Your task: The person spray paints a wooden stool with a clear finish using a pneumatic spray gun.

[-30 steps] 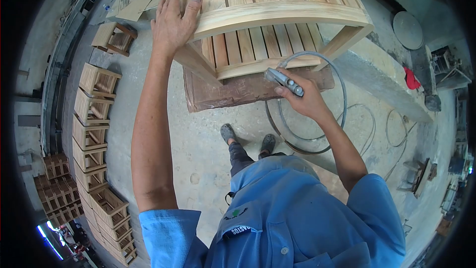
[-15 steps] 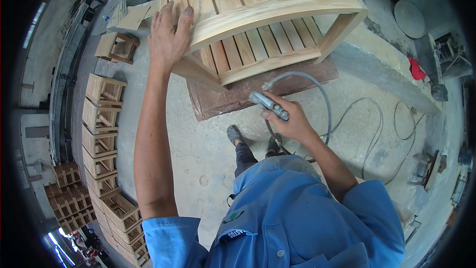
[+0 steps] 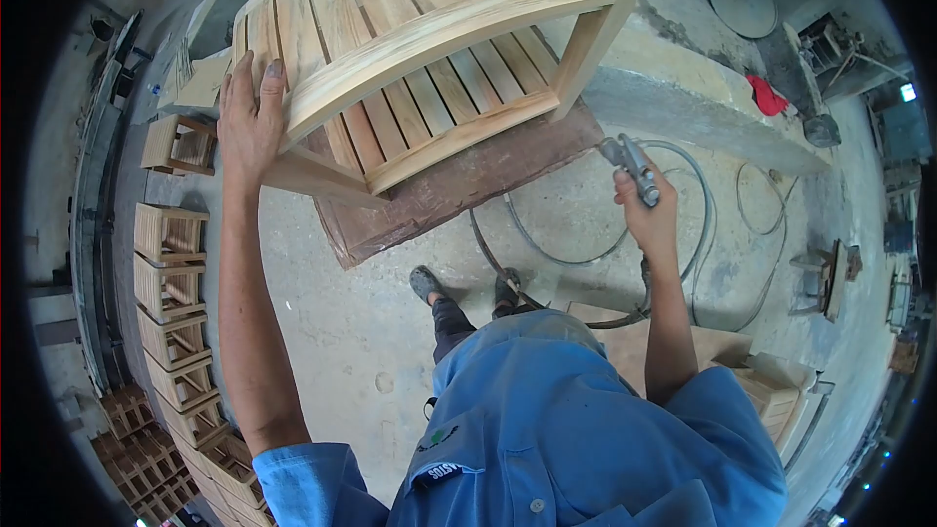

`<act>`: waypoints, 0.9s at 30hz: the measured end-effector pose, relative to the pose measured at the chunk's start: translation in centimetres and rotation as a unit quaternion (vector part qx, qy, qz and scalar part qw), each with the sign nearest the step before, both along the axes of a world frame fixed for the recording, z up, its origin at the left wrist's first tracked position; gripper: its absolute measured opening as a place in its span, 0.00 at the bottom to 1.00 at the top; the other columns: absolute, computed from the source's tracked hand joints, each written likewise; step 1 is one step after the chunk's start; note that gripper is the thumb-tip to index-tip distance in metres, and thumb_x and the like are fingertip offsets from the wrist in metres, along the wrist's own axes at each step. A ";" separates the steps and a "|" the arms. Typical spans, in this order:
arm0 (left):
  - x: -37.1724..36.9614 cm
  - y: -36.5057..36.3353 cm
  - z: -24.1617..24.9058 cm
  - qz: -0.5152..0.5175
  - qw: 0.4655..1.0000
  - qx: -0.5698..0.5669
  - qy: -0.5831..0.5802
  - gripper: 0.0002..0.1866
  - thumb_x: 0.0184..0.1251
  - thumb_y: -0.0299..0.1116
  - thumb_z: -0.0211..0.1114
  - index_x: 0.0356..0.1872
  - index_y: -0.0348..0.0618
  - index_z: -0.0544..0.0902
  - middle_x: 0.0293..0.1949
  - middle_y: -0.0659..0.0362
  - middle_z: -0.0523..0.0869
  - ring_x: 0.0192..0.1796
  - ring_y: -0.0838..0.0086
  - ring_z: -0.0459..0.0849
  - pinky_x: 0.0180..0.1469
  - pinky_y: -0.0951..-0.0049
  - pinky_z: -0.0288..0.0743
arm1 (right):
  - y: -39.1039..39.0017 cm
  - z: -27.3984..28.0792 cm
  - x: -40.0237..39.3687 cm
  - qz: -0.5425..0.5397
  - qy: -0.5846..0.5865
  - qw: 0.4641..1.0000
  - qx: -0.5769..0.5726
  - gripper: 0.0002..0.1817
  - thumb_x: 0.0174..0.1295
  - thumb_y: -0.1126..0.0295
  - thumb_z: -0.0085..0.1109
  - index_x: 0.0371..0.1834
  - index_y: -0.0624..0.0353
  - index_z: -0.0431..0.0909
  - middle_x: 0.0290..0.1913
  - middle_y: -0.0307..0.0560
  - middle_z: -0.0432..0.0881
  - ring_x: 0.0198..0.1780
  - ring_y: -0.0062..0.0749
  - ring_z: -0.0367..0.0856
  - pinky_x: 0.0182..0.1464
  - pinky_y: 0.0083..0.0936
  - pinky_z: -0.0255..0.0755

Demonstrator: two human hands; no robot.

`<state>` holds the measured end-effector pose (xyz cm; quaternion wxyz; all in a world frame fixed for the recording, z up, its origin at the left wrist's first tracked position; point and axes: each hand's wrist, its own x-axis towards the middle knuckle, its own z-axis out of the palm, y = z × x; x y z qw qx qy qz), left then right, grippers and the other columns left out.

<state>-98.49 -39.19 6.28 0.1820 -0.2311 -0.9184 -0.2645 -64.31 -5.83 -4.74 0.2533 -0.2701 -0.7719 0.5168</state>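
A slatted wooden table (image 3: 390, 34) with a slatted lower shelf (image 3: 429, 98) stands on a brown covered board (image 3: 439, 200). My left hand (image 3: 251, 122) lies on the table's near left corner, its fingers stretched out over the top and the thumb apart. In my right hand (image 3: 652, 215) is a metal spray gun (image 3: 636, 174), held off to the right of the table without touching it. A grey hose (image 3: 705, 224) loops around near the gun and my forearm.
Several small wooden frames (image 3: 176, 283) line the floor at left, with a wooden stool (image 3: 181, 144) beyond. A low concrete ledge (image 3: 683, 117) runs along the right, bearing a red cloth (image 3: 766, 96). Hoses (image 3: 776, 224) trail over the floor. Another stool (image 3: 825, 278) stands at right.
My right hand has swung the spray gun right and slightly up, away from the table's front. My left hand stays on the corner. The view has shifted, moving the table left.
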 end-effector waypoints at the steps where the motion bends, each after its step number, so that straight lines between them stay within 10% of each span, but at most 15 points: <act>1: 0.1 0.0 0.0 0.012 1.000 -0.006 0.003 0.42 0.72 0.66 0.48 0.69 0.35 0.70 0.67 0.36 0.71 0.74 0.41 0.62 0.73 0.50 0.56 | 0.1 0.5 0.2 -0.031 0.002 0.999 0.005 0.24 0.65 0.69 0.63 0.64 0.61 0.76 0.27 0.34 0.80 0.26 0.14 0.73 0.30 0.17 0.70; 14: 0.6 0.4 0.2 0.056 0.998 -0.027 0.021 0.42 0.70 0.67 0.48 0.68 0.37 0.72 0.66 0.36 0.73 0.74 0.43 0.62 0.72 0.50 0.58 | -5.6 1.9 -10.3 0.169 0.025 0.979 0.110 0.26 0.61 0.60 0.70 0.61 0.55 0.79 0.36 0.53 0.87 0.35 0.42 0.87 0.40 0.32 0.77; 17: 0.6 0.5 0.1 0.067 0.997 -0.030 0.016 0.43 0.69 0.68 0.48 0.68 0.37 0.71 0.67 0.37 0.72 0.75 0.45 0.62 0.72 0.47 0.57 | -5.8 3.4 -13.6 0.170 -0.015 0.976 0.137 0.25 0.62 0.65 0.69 0.63 0.57 0.78 0.43 0.53 0.88 0.41 0.28 0.86 0.46 0.26 0.77; 27: -0.1 0.2 -0.1 0.059 0.998 -0.012 0.007 0.46 0.68 0.71 0.48 0.69 0.37 0.70 0.67 0.37 0.73 0.75 0.45 0.62 0.72 0.46 0.57 | -5.0 1.4 -11.7 0.185 -0.041 0.972 0.141 0.25 0.61 0.63 0.69 0.62 0.57 0.79 0.44 0.57 0.88 0.42 0.34 0.88 0.47 0.28 0.77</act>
